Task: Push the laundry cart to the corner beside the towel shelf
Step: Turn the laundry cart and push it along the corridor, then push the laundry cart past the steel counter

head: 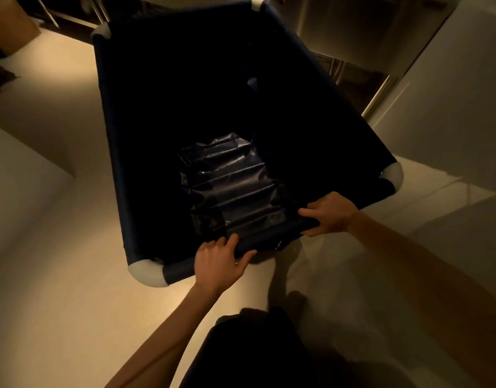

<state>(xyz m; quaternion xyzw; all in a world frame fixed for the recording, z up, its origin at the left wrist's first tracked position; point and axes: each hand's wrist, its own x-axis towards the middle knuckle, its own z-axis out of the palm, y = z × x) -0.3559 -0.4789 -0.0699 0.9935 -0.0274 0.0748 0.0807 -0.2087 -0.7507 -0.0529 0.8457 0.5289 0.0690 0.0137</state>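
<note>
Left hand (218, 264) and right hand (329, 214) both grip the near rim of the laundry cart (113, 163), whose long axis stretches away ahead

no readable text anywhere here: the dark laundry cart (185, 107) shows no label, brand or number, and nothing on the walls or floor reads.

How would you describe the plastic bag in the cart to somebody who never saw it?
Find the dark laundry cart filling the middle. Look inside, near the rim that the left hand and right hand grip. The black plastic bag lies there: glossy and wrinkled, unlike the matte fabric.
</note>
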